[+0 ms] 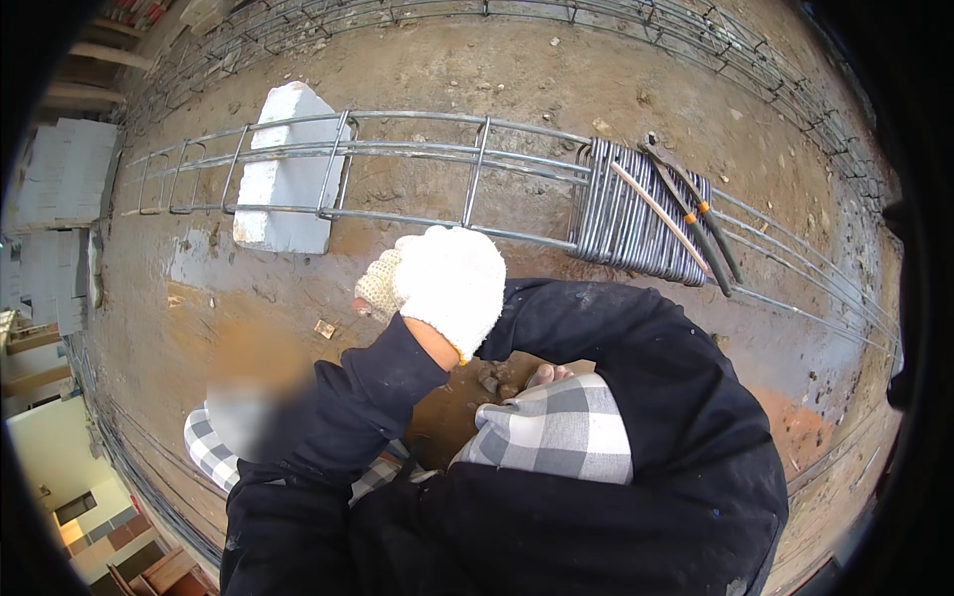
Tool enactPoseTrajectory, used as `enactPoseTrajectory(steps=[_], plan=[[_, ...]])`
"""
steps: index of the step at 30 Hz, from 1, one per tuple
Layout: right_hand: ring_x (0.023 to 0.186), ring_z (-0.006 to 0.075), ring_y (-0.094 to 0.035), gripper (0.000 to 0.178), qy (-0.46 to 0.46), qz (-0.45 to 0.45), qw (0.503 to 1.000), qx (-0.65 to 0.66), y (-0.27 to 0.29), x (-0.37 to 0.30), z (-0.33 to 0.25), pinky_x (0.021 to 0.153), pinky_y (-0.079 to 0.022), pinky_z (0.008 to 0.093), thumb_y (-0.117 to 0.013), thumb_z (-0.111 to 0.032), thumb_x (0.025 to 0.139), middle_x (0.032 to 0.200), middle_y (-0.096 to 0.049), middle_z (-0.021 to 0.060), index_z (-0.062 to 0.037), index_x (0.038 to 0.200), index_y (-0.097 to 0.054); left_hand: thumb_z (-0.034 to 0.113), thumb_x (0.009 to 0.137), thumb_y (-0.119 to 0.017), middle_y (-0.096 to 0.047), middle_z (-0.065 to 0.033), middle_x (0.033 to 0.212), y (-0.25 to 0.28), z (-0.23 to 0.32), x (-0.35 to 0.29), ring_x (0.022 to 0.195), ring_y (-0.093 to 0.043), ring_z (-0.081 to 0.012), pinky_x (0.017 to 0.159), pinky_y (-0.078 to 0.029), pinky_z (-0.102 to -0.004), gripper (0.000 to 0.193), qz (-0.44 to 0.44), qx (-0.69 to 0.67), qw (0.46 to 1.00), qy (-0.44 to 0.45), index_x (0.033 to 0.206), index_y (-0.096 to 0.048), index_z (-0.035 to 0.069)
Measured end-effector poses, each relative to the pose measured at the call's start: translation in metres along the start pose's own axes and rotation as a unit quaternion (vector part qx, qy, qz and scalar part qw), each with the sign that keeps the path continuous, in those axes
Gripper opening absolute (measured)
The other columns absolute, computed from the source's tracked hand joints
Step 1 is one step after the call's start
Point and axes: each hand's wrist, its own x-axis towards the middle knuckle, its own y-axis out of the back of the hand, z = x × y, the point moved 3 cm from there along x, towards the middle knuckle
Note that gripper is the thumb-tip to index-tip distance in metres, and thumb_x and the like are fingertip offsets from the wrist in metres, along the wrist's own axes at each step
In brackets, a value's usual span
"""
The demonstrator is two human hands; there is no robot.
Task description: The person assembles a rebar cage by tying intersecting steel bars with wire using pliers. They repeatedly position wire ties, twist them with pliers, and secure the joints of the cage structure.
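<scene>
My left hand (pixel 452 288), in a white knitted glove, lies over my right hand (pixel 380 281) in front of my knees. The left glove's rounded back faces up, its fingers bent down out of sight. Past it show the curled fingers of the right hand's beige knitted glove, with a bare fingertip poking out. Whatever either hand grips is hidden. Just beyond them runs a long steel rebar cage (pixel 477 171) with square stirrups. A white block (pixel 286 204) props it at the left. At the right, many stirrups (pixel 606 204) are bunched tightly together on the bars.
Long-handled cutters (pixel 696 214) with dark grips and a thin wooden-looking stick (pixel 661 219) lie on the bunched stirrups. More rebar cages (pixel 487 12) stretch along the far side. White blocks (pixel 65 174) are stacked at the left. The ground (pixel 517 74) is wet, muddy and gritty.
</scene>
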Motion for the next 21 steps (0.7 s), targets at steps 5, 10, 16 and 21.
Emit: enactPoseTrajectory(steps=[5, 10, 16, 21], plan=[[0.121, 0.0336, -0.054, 0.037, 0.198, 0.049, 0.979, -0.024, 0.035, -0.058, -0.047, 0.106, -0.042, 0.0431, -0.051, -0.025, 0.092, 0.126, -0.057, 0.0174, -0.0059, 0.122, -0.059, 0.027, 0.087, -0.064, -0.06, -0.012, 0.065, 0.058, -0.003, -0.014, 0.062, -0.061, -0.0297, 0.058, -0.049, -0.0397, 0.024, 0.028, -0.123, 0.991, 0.039, 0.079, -0.063, 0.005], [0.116, 0.0395, -0.056, 0.041, 0.083, 0.257, 0.956, -0.113, 0.121, -0.219, -0.018, 0.103, -0.044, 0.0488, -0.065, -0.017, 0.079, 0.118, -0.06, 0.0187, -0.0036, 0.117, -0.062, 0.021, 0.089, -0.062, -0.065, -0.0109, 0.077, 0.077, -0.033, -0.076, 0.068, -0.063, -0.0275, 0.063, -0.051, -0.035, 0.015, 0.009, -0.309, 0.949, 0.053, 0.088, -0.07, 0.007], [0.122, 0.0423, -0.049, 0.072, -0.47, 0.243, 0.828, -0.183, 0.129, -0.344, 0.065, 0.103, -0.041, 0.0471, -0.074, -0.019, 0.073, 0.127, -0.055, 0.0227, -0.0021, 0.137, -0.047, 0.014, 0.096, -0.057, -0.065, -0.0097, 0.107, -0.078, 0.018, -0.108, 0.078, -0.066, -0.0212, 0.066, -0.056, -0.0318, 0.039, -0.111, -0.853, 0.263, 0.437, 0.134, -0.05, 0.008], [0.113, 0.0373, -0.057, 0.076, -0.536, 0.155, 0.82, -0.129, 0.132, -0.339, 0.071, 0.098, -0.046, 0.0429, -0.074, -0.027, 0.074, 0.12, -0.058, 0.0216, -0.0026, 0.139, -0.044, 0.017, 0.097, -0.057, -0.067, -0.0078, 0.094, -0.172, 0.02, -0.071, 0.07, -0.066, -0.0231, 0.062, -0.057, -0.0371, 0.018, 0.122, -0.878, -0.021, 0.463, 0.113, -0.061, 0.01]])
